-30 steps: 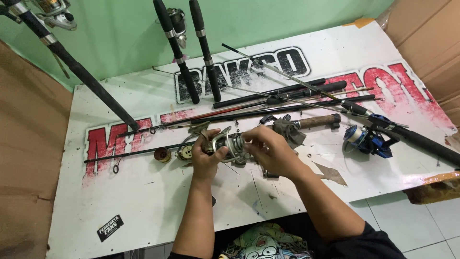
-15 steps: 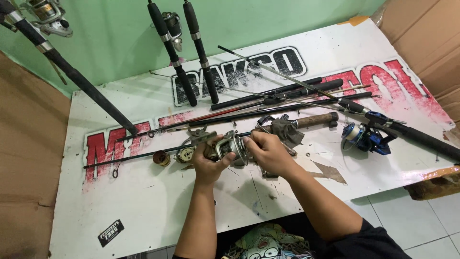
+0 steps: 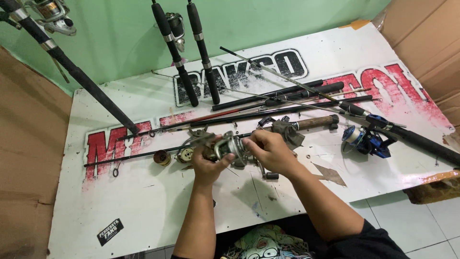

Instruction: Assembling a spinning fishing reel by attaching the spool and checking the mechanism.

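One big white signboard serves as the table (image 3: 143, 211), printed with large red block letters along its middle and black letters near the far edge; a small black sticker (image 3: 110, 231) lies tilted near its front left corner. Brown cardboard (image 3: 28, 158) flanks the left side and more stands at the far right. Several dark fishing rods (image 3: 287, 96) lie across the lettering, and others lean on the green wall. A blue spinning reel (image 3: 364, 140) sits on the right part of the board, well apart from the hands. The left hand (image 3: 207, 165) is closed around a silver fishing reel (image 3: 229, 147), held just above the board's middle. The right hand (image 3: 270, 151) has its fingers curled narrow, pinching the reel's right side. Two small round brass-coloured parts (image 3: 173, 156) rest just left of the left hand. Compared with half a second ago, both hands and the reel sit in much the same spot, the grip unchanged.
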